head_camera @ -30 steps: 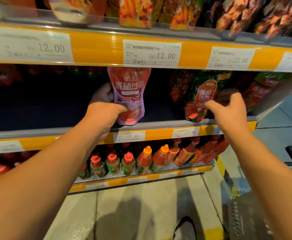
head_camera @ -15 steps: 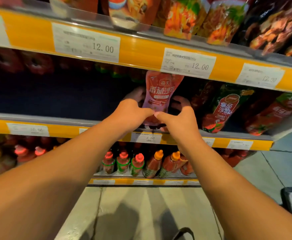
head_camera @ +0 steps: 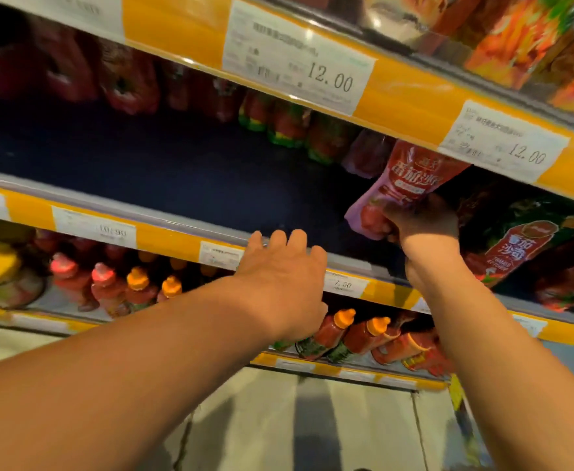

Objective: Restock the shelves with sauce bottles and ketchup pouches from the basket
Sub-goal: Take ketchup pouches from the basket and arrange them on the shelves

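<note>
Red-and-pink soft plastic ketchup pouch point(head_camera: 404, 188), tilted, is gripped at its lower end by the right hand point(head_camera: 421, 222), just above the dark middle shelf point(head_camera: 210, 185). Left hand point(head_camera: 282, 273), fingers spread and empty, hovers at the shelf edge. Risk: the limp pouch may topple forward once released. Orange-capped sauce bottles point(head_camera: 333, 331) fill the shelf below both hands; no basket is visible.

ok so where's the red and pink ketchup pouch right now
In the head view it is right of centre, the red and pink ketchup pouch gripped by the right hand over the middle shelf, left of the green pouch.
</note>
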The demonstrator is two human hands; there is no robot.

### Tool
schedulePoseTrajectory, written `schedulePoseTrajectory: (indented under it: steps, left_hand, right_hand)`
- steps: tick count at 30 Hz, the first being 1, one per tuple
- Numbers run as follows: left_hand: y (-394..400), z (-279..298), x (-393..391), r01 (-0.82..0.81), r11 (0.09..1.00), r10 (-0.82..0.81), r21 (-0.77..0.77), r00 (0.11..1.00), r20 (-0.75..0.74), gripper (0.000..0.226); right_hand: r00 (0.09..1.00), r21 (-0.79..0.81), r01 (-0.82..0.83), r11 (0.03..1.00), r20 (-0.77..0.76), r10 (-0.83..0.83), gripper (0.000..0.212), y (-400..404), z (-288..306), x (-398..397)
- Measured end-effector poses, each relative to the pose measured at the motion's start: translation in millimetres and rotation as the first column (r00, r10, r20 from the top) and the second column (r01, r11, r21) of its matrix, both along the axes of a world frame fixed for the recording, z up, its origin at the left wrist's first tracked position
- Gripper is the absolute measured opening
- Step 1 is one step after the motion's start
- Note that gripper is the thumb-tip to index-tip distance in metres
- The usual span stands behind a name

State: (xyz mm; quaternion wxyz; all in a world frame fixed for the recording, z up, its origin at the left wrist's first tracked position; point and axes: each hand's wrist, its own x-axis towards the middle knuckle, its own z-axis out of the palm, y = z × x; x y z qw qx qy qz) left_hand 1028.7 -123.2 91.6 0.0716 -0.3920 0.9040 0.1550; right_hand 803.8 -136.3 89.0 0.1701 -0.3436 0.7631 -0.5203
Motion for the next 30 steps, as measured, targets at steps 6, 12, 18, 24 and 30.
schedulePoseTrajectory:
  steps: [6, 12, 18, 24, 30]
  left_hand:
    - [-7.8, 0.2, 4.4, 0.067, 0.997, -0.067, -0.028, 0.998, 0.010, 0.075]
    - [-16.4, 4.1, 0.4, 0.070, 0.997, -0.072, -0.027, 0.995, -0.074, 0.053]
    - [-19.3, 4.7, -5.7, 0.090, 0.996, -0.090, -0.015, 0.995, -0.037, 0.057]
    - [-19.9, 2.3, -10.2, 0.089, 0.996, -0.089, -0.014, 0.995, -0.034, 0.060]
    - [-18.3, -0.6, -10.4, 0.105, 0.993, -0.106, -0.050, 0.994, -0.002, 0.067]
  right_hand:
    - [0.991, 0.004, 0.017, 1.000, -0.133, -0.017, 0.081, -56.1, -36.5, -69.7]
    - [0.999, 0.041, -0.026, 0.999, 0.048, 0.024, 0.040, -62.6, 1.9, -37.1]
    - [0.999, 0.106, -0.040, 0.994, 0.035, 0.037, 0.016, -73.9, 8.3, -43.0]
    - [0.997, 0.119, -0.070, 0.990, 0.021, 0.068, 0.015, -80.9, 9.1, -49.3]
    - [0.993, 0.141, -0.106, 0.984, 0.066, 0.098, 0.020, -79.5, 13.6, -43.0]
